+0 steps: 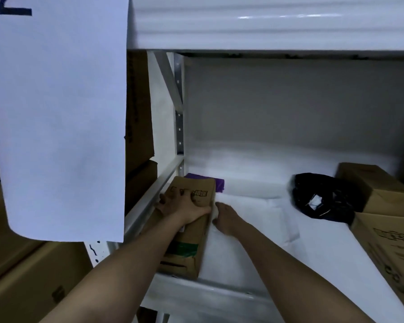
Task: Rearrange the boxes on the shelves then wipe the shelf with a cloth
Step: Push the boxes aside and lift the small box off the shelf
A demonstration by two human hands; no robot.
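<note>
1. Upper left of the frame: hanging paper sheet (56,113) with a dark mark at its top, blocking the view of the cardboard boxes (21,264) stacked behind and below it. Easily brushed by an elbow and torn loose.
2. Left of centre: left hand (184,205) laid over the top of a long brown cardboard box (191,229), fingers curled over its printed upper face, thumb round the near side. Box lying along the left edge of the white shelf (336,252), just beside the frame rail (149,201). Risk judged here: a one-handed hold near the far end, so the near end could swing off the shelf lip or jam against the rail.
3. Just behind the box: a purple object (216,184), partly hidden. Liable to be shoved to the back wall if the box slides forward.
4. Centre: right hand (226,220) against the box's right side, fingers bent down onto something white (216,212), possibly the cloth; cannot tell whether pinched or only pressed. White on white, so easy to lose or trap under the box.
5. Right of centre: black bag (322,199) on the shelf, well apart from both hands. Likely to snag a wiping stroke.
6. Right edge: two more cardboard boxes (378,190), touching each other, still standing on the surface to be wiped.
</note>
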